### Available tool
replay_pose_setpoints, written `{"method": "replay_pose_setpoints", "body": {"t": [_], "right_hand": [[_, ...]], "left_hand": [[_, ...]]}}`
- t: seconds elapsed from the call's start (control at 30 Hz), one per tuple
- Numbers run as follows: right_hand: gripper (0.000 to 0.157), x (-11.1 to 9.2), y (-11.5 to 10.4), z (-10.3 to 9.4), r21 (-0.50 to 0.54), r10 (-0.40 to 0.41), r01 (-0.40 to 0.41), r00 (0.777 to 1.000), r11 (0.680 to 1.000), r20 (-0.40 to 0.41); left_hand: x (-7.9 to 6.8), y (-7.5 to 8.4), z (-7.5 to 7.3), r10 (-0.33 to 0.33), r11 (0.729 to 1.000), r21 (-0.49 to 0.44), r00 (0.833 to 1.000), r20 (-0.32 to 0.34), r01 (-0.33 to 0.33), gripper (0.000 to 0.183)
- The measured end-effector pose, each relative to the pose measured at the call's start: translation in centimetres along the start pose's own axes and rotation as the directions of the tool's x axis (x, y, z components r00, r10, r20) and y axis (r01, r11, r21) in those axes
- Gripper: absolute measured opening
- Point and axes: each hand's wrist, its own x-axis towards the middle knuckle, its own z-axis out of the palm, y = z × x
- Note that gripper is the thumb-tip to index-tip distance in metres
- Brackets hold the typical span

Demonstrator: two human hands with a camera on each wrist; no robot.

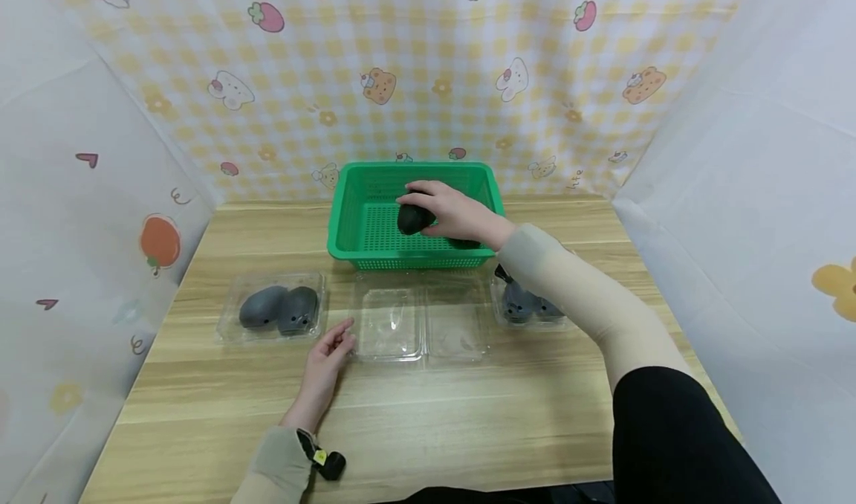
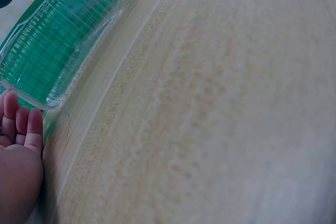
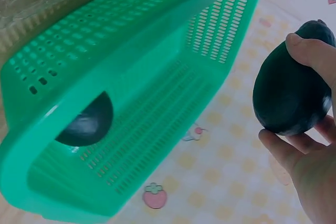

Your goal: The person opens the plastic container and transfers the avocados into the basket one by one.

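My right hand (image 1: 461,215) grips a dark avocado (image 1: 414,218) above the green basket (image 1: 414,256). In the right wrist view, thumb and fingers hold this smooth, egg-shaped avocado (image 3: 289,93) from opposite sides. Another avocado (image 3: 92,121) lies inside the basket, partly covered by its rim. In front of the basket, a clear plastic clamshell (image 1: 390,325) lies opened flat with nothing in it. My left hand (image 1: 328,363) rests by the clamshell's left edge with its fingers extended; whether the fingertips touch it I cannot tell.
To the left stands a clear clamshell (image 1: 227,327) with two avocados (image 1: 264,307). Another filled clamshell (image 1: 500,314) is at the right, partly hidden by the right forearm. Patterned cloth (image 1: 441,117) hangs behind the basket, and white sheets stand along both sides of the wooden table (image 1: 428,415).
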Motion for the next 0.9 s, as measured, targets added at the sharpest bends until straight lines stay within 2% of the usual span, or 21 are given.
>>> {"method": "replay_pose_setpoints", "body": {"t": [0.23, 0.5, 0.63, 0.9], "right_hand": [[0.065, 1.1, 1.5, 1.3, 0.062, 0.101, -0.106, 0.992, 0.992, 0.072], [0.066, 1.8, 3.5, 3.1, 0.087, 0.179, -0.190, 0.977, 0.978, 0.115], [0.064, 2.0, 3.9, 3.9, 0.086, 0.193, -0.206, 0.972, 0.975, 0.134], [0.061, 1.9, 3.9, 5.1, 0.064, 0.175, -0.190, 0.966, 0.980, 0.191]], "left_hand": [[0.1, 0.1, 0.0, 0.006, 1.000, -0.008, 1.000, 0.004, -0.006, 0.039], [0.1, 0.2, 0.0, 0.010, 1.000, -0.026, 1.000, 0.008, -0.010, 0.041], [0.1, 0.2, -0.1, 0.010, 1.000, -0.026, 1.000, 0.004, -0.009, 0.041], [0.0, 0.1, 0.0, 0.004, 0.999, -0.044, 1.000, 0.013, -0.003, 0.039]]}}
